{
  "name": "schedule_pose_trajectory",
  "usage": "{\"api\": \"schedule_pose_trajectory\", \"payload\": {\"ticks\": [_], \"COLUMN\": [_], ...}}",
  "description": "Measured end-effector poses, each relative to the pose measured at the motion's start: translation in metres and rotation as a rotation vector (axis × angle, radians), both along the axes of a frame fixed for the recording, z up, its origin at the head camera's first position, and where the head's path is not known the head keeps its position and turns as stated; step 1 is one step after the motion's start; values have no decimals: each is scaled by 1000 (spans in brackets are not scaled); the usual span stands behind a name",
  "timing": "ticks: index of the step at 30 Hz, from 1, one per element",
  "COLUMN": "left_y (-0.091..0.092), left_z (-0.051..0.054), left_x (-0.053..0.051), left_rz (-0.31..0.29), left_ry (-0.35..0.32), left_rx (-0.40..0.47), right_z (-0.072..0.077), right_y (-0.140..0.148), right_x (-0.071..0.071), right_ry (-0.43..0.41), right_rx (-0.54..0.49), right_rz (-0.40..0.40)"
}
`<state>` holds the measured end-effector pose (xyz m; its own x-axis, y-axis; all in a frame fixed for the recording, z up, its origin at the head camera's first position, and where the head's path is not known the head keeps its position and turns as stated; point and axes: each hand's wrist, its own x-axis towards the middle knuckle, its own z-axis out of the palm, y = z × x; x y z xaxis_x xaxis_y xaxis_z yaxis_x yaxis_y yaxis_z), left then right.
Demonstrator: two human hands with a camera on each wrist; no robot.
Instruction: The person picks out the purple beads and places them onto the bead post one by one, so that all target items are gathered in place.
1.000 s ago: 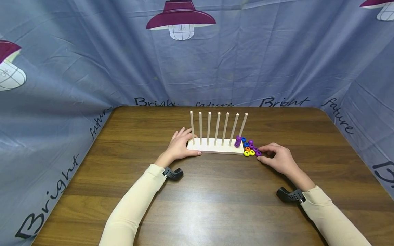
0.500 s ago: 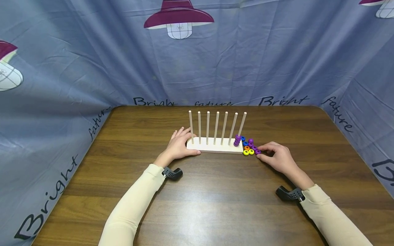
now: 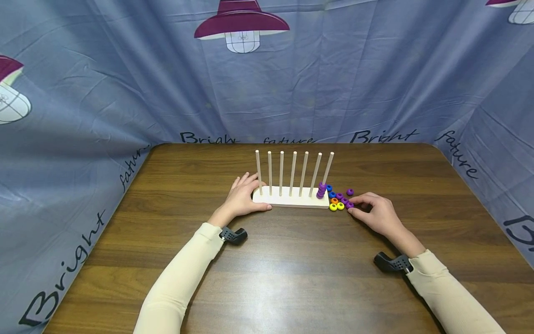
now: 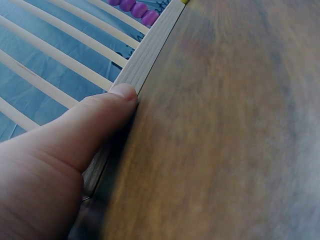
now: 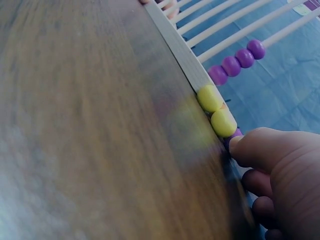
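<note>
A pale wooden peg stand (image 3: pixel 288 199) with a row of upright pegs sits on the table. Several purple beads (image 5: pixel 231 66) are stacked on its rightmost peg. My left hand (image 3: pixel 243 198) grips the stand's left end, its thumb (image 4: pixel 117 100) along the front edge and the other fingers behind. Loose beads lie against the right end: two yellow beads (image 3: pixel 337 207), an orange bead (image 3: pixel 334 201), blue beads (image 3: pixel 332 195) and purple beads (image 3: pixel 340 196). My right hand (image 3: pixel 377 214) pinches the nearest purple bead (image 3: pixel 350 205) between thumb and fingers; the thumb partly hides it in the right wrist view.
One purple bead (image 3: pixel 350 192) lies apart, just behind my right fingers. The brown wooden table (image 3: pixel 267 269) extends on all sides of the stand. A blue printed curtain (image 3: pixel 333 83) hangs behind and beside the table.
A purple bead at the back of the loose cluster has shifted right, away from the others. Both hands stay nearly where they were; the view has shifted slightly.
</note>
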<state>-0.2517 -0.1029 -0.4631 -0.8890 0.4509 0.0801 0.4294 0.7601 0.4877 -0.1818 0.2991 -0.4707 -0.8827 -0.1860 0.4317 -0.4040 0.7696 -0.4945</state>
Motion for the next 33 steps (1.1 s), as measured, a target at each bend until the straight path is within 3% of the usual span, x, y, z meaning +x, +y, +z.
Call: {"api": "schedule_pose_trajectory", "payload": {"ticks": [13,33], "left_y": [0,0], "left_z": [2,2], "left_x": [1,1], "left_rz": [3,3], "left_ry": [-13,-17], "left_rx": [-3,3], "right_z": [3,5], "right_y": [-1,-1], "right_x": [2,2], "right_ry": [-75,-111], "right_rx": [-30,-38], "right_rz": [-72,-68]}}
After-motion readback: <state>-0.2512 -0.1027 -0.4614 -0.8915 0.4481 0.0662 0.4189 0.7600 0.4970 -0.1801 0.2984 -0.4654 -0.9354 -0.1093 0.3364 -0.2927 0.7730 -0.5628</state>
